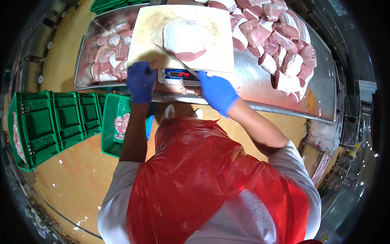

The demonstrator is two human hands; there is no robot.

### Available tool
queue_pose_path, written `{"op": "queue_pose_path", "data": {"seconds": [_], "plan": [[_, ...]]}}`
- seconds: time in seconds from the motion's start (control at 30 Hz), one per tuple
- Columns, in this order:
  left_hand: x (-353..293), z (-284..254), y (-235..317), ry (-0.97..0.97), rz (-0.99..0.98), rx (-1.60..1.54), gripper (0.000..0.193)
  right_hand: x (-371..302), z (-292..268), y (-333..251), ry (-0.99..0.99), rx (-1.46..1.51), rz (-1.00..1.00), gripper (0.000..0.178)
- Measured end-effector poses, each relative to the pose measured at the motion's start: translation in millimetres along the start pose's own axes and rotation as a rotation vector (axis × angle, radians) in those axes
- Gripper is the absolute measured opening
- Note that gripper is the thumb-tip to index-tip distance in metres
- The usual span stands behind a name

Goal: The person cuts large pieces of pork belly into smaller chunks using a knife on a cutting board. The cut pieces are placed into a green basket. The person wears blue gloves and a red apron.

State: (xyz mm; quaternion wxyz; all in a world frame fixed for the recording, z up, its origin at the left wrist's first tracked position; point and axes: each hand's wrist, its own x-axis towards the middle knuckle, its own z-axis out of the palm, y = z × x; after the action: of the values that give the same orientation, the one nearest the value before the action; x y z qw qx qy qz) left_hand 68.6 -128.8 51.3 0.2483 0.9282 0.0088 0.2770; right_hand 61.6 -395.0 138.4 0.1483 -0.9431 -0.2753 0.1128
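Observation:
My right hand (218, 92), in a blue glove, is wrapped round the handle of a long knife. The knife's blade (177, 60) points up and left across the near part of a white cutting board (219, 53). On the board lies a large piece of meat (185, 36), pale fat on top and pink flesh along its near edge, just beyond the blade. My left hand (141, 82), also gloved in blue, is at the board's near left corner with its fingers curled in. Whatever may be inside those fingers is hidden. A digital scale (178, 76) with a lit red display shows under the board's near edge.
Many meat chunks (280, 40) are heaped on the metal table (292, 107) at right. A metal tray (81, 67) of smaller pieces stands left of the board. Below it, a green basket (106, 132) holds some meat; green crates (67, 116) stand farther left on the floor.

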Motion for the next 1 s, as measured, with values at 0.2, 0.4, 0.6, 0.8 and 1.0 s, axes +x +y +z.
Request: {"op": "queue_pose_path", "data": {"seconds": [0.2, 0.4, 0.6, 0.8, 1.0], "plan": [[-130.4, -60.5, -102.7, -0.022, -0.223, 0.140, 0.012, -114.5, -13.2, 74.2, 0.196, 0.008, 0.101, 0.014], [-138.5, -69.2, -156.0, -0.394, -0.447, 0.303, 0.013, -105.1, 4.6, 115.5, 0.473, 0.239, 0.329, 0.015], [18.9, 8.8, 16.3, 0.185, 0.040, -0.474, 0.037, -40.6, -7.2, 92.3, 0.687, 0.303, 0.080, 0.016], [51.7, 54.6, 110.4, 0.033, 0.197, -0.066, 0.048, -23.9, -8.9, 75.2, 0.707, 0.358, 0.111, 0.014], [97.0, 39.7, 29.4, -0.040, 0.833, -0.320, 0.033, -22.6, -4.3, 80.1, 0.595, 0.227, 0.071, 0.011]]}}
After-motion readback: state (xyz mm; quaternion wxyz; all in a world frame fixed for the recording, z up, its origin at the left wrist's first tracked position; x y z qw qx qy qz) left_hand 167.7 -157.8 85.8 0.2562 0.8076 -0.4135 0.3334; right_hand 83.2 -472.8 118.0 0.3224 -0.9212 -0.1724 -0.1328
